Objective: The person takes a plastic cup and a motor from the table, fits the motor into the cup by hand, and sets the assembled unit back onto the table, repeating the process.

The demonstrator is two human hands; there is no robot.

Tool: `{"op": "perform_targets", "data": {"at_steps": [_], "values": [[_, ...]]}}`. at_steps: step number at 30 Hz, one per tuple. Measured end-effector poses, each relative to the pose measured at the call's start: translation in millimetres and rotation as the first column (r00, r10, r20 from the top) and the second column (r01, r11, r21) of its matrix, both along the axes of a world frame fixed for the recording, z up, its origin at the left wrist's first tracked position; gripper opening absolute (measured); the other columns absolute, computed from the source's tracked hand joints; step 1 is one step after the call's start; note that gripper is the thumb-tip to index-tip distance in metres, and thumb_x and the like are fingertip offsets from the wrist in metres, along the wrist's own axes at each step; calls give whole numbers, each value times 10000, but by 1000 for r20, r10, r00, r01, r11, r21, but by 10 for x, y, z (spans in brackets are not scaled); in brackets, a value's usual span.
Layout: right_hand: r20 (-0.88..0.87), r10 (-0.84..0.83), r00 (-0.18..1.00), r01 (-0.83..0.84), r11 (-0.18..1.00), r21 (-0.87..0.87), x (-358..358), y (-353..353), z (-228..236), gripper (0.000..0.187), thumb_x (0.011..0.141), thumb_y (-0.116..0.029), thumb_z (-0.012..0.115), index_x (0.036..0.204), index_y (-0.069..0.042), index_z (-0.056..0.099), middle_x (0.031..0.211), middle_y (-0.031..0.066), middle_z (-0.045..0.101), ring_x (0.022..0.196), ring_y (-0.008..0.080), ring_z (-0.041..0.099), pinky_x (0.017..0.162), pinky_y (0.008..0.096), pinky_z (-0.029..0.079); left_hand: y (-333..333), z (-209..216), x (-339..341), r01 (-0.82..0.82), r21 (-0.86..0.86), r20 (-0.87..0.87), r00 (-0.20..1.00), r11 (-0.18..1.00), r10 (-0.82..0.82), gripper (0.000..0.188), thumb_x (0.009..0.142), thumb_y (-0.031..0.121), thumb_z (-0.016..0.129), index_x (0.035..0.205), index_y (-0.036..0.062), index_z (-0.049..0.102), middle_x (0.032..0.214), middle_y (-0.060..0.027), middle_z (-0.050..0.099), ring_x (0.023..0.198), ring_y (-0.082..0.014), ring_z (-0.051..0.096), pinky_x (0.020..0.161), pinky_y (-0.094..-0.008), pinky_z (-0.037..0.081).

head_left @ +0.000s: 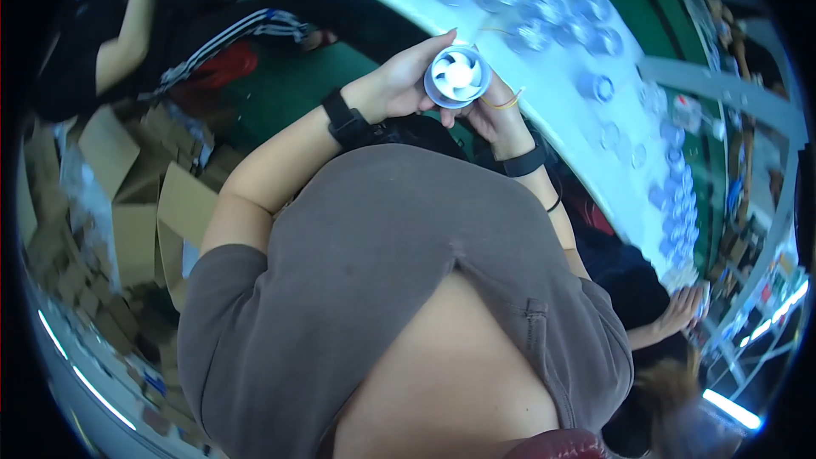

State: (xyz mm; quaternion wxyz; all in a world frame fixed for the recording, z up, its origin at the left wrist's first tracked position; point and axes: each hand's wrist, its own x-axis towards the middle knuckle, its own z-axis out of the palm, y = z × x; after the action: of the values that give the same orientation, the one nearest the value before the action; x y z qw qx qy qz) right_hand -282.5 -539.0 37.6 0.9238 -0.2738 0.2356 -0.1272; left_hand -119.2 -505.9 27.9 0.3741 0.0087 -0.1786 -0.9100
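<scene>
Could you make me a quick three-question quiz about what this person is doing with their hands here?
1. True or false: both hands hold the small white fan.
2. What is worn on each wrist? A) black bands B) red gloves C) nothing
3. What lies on the pale worktable beyond the hands?

Key:
1. True; the left hand and right hand cup it together.
2. A.
3. Rows of similar round fans.

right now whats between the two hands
In the head view, a small round white plastic fan sits between them, gripped by the left hand and right hand, both touching it.
</scene>
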Motion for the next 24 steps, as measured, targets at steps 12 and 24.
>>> {"op": "perform_targets", "data": {"at_steps": [12,24], "values": [[-464,-438,770,-27,704,-710,1127,-167,-49,247,852,-218,422,947,-29,549,584,33,530,456,66,467,423,158,353,816,-365,1639,-599,700,389,776,389,496,409,870,298,217,1100,-6,368,1026,-222,461,876,-314,493,687,-405,466],[-541,-535,649,176,797,-578,878,445,17,226,854,-181,418,937,-10,541,610,42,540,490,87,490,459,175,385,467,-1562,2894,-871,443,731,488,212,476,350,837,280,237,1041,34,379,822,-137,493,620,-242,504,396,-261,384]]}}
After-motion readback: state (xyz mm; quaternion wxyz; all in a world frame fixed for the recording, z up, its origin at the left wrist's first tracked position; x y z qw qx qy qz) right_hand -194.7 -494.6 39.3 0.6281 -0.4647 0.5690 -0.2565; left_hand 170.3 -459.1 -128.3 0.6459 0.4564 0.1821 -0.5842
